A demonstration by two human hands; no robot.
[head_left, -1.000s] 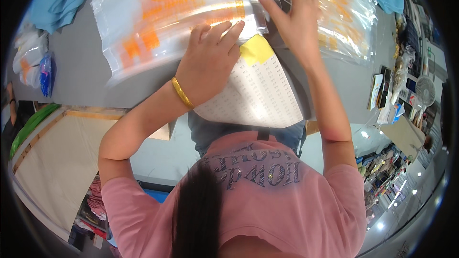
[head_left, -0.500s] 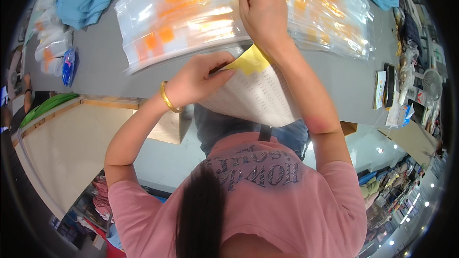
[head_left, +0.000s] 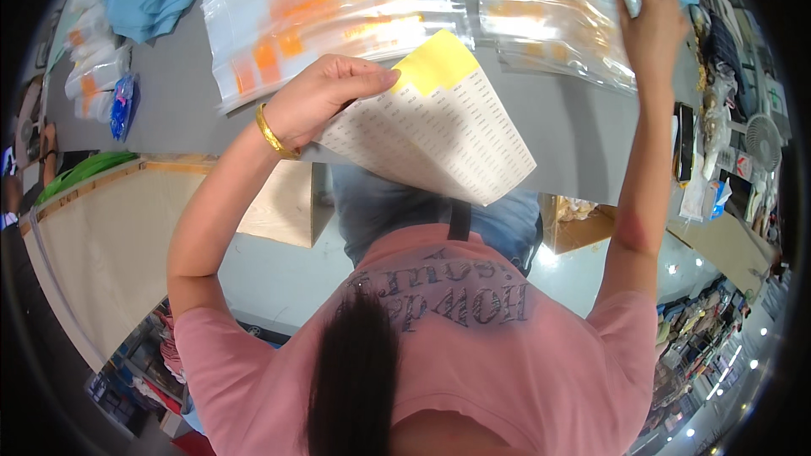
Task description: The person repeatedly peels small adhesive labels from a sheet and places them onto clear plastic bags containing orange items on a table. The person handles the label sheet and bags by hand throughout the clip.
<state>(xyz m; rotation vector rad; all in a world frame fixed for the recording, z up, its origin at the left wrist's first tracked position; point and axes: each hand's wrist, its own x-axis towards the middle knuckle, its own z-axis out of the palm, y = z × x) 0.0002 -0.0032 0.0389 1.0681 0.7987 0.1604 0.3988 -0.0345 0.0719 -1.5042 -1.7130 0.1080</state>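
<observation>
A flat grey tabletop (head_left: pixel 173 89) surrounds the grip; glossy pale floor (head_left: pixel 274 287) shows below it; slim white strip lighting (head_left: pixel 725 371) shines to its right.

Label sheet (head_left: pixel 473 127): I see rows of tiny dark print on white, gripped beside its yellow part by the fingers of the left hand (head_left: pixel 325 97); too small for me to read.
Left bag stack (head_left: pixel 329 21): orange lettering and blocks on clear plastic, just beyond those fingers; I find glare over some of it.
Right bag stack (head_left: pixel 549 17): orange print, mostly left of the right hand (head_left: pixel 655 38) and its fingers, blurred to me.
Pink shirt (head_left: pixel 524 371): big dark letters, nearer the body than all fingers.
</observation>
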